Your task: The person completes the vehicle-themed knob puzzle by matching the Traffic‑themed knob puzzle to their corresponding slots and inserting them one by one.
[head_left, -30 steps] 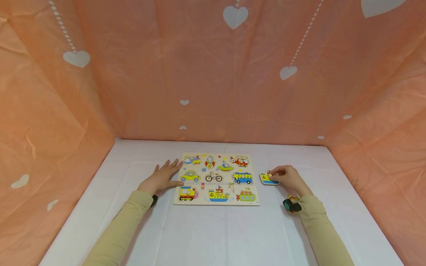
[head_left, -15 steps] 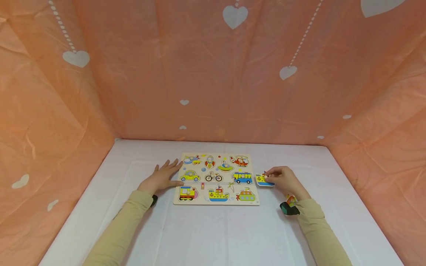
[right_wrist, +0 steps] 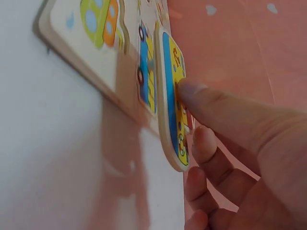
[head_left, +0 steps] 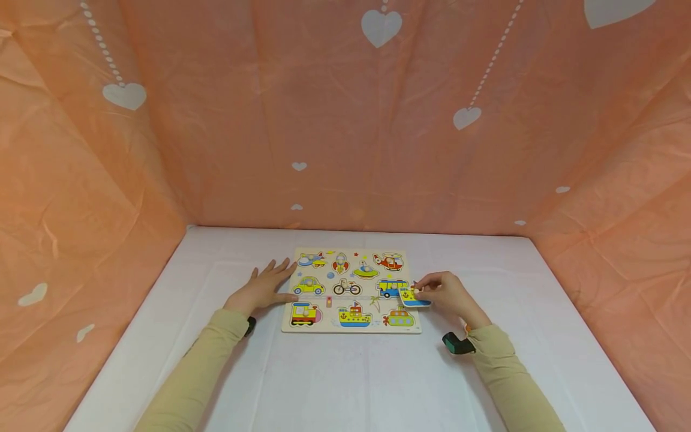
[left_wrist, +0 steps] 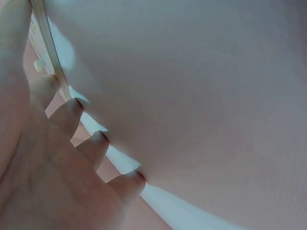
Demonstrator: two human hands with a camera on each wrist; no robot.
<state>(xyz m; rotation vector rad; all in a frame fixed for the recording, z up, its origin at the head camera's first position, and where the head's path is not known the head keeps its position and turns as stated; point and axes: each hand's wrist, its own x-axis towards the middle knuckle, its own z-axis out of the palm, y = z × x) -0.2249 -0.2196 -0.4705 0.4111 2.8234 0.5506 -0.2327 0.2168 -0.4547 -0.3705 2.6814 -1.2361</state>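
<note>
A boat-shaped puzzle piece [head_left: 408,296], yellow and blue, is in my right hand [head_left: 449,295], pinched between thumb and fingers. It overlaps the right edge of the wooden puzzle board [head_left: 326,318] and partly covers the bus [head_left: 385,289]. In the right wrist view the boat piece [right_wrist: 168,96] stands off the board, with the thumb on its printed face. My left hand [head_left: 259,293] rests at the board's left edge, fingers spread. In the left wrist view its fingertips [left_wrist: 72,108] lie along that edge. A boat picture [head_left: 354,315] shows in the board's front row.
Other vehicles on the board include a car [head_left: 308,285], a train [head_left: 305,314], a submarine [head_left: 399,318] and a helicopter [head_left: 388,261]. A small orange thing [head_left: 467,328] is mostly hidden by the right wrist. A peach curtain [head_left: 345,150] surrounds the white table [head_left: 335,384].
My right hand has moved left with the boat piece, from the table beside the board to over its right edge. The left hand has stayed put.
</note>
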